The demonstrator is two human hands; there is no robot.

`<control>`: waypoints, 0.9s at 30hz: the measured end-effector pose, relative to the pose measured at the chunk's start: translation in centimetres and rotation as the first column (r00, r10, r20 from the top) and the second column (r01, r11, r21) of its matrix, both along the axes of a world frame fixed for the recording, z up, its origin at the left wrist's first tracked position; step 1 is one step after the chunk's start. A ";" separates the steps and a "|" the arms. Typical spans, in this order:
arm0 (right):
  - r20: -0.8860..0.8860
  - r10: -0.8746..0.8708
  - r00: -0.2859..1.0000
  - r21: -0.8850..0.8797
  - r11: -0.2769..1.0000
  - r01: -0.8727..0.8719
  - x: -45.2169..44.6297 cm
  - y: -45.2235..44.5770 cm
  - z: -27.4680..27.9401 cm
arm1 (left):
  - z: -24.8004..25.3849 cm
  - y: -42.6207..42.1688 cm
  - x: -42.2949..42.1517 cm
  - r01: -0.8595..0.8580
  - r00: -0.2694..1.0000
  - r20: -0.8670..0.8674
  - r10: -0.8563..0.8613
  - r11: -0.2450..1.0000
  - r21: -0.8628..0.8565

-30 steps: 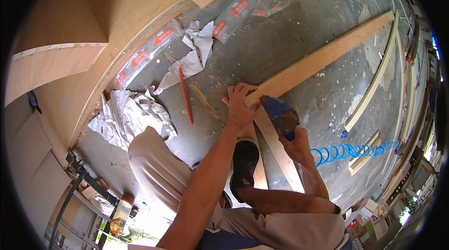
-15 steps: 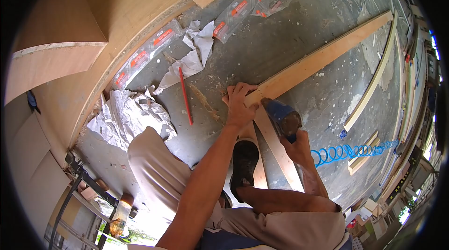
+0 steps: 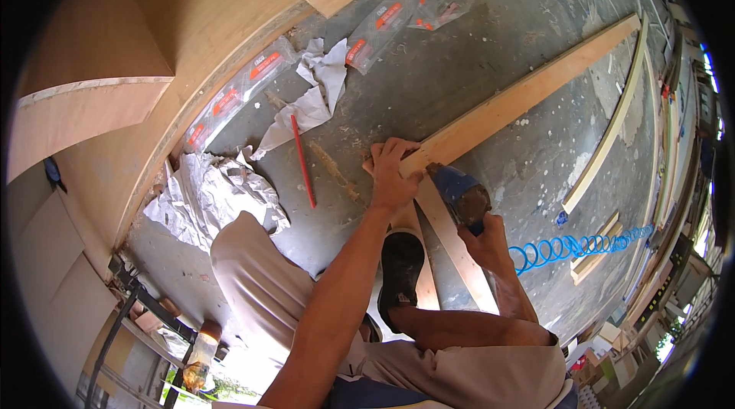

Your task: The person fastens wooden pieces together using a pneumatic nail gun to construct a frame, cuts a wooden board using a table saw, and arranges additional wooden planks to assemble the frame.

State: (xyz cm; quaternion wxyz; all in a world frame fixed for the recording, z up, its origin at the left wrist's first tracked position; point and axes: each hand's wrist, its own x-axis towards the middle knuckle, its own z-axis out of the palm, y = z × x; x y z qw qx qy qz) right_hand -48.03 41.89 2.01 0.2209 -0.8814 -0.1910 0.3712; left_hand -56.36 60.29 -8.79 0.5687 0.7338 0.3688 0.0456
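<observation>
My left hand is wrapped around the near end of a long wooden board, its fingers over the edge. A blue air nail gun is gripped in my right hand; its nose meets the board close to my left thumb. Below that end, two pale wooden strips run back toward me and spread apart. One of them lies under my shoe. The joint itself is partly covered by my left hand and the nail gun.
A coiled blue air hose stretches to the right. Thin wooden strips lie beyond it. On the left are a red pencil-like stick, crumpled paper, plastic wrappers and a curved plywood piece.
Both hands, the nail gun and the board stay almost where they were. The whole view has shifted very slightly.
</observation>
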 end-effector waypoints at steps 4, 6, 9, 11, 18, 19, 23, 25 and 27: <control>-0.016 0.007 1.000 -0.004 1.000 -0.007 0.1 -0.1 -0.1 | -0.1 0.0 0.0 -0.013 1.000 0.016 0.013 1.000 -0.017; -0.007 0.017 1.000 0.000 1.000 -0.017 0.0 -0.5 -0.5 | 0.0 0.0 0.0 -0.009 1.000 0.010 0.009 1.000 -0.013; -0.004 0.017 1.000 0.004 1.000 -0.017 0.0 -0.4 -0.4 | -0.1 0.0 0.0 -0.008 1.000 0.014 0.008 1.000 -0.015; -0.013 0.008 1.000 0.002 1.000 -0.008 0.0 -0.2 -0.2 | 0.0 0.0 0.0 -0.012 1.000 0.023 0.013 1.000 -0.021; -0.015 0.047 0.999 0.011 0.999 -0.047 0.3 -0.1 0.0 | -0.2 -0.3 0.0 -0.020 1.000 0.019 0.020 1.000 0.011; -0.014 0.045 0.999 0.024 0.999 -0.045 0.3 0.0 0.0 | 0.0 -0.2 0.1 -0.026 0.999 0.024 0.025 0.999 0.026; -0.036 0.003 0.999 -0.025 1.000 -0.004 0.1 0.2 0.2 | 0.6 -0.1 0.2 -0.020 1.000 -0.007 0.021 0.997 0.073; -0.028 0.013 1.000 -0.049 0.999 -0.014 0.2 0.1 0.1 | 0.1 -0.2 0.2 -0.027 0.999 0.036 0.025 0.998 0.060; -0.021 0.002 1.000 -0.025 1.000 -0.003 0.2 -0.1 0.1 | -0.1 -0.2 0.1 -0.019 0.999 0.030 0.017 0.998 0.054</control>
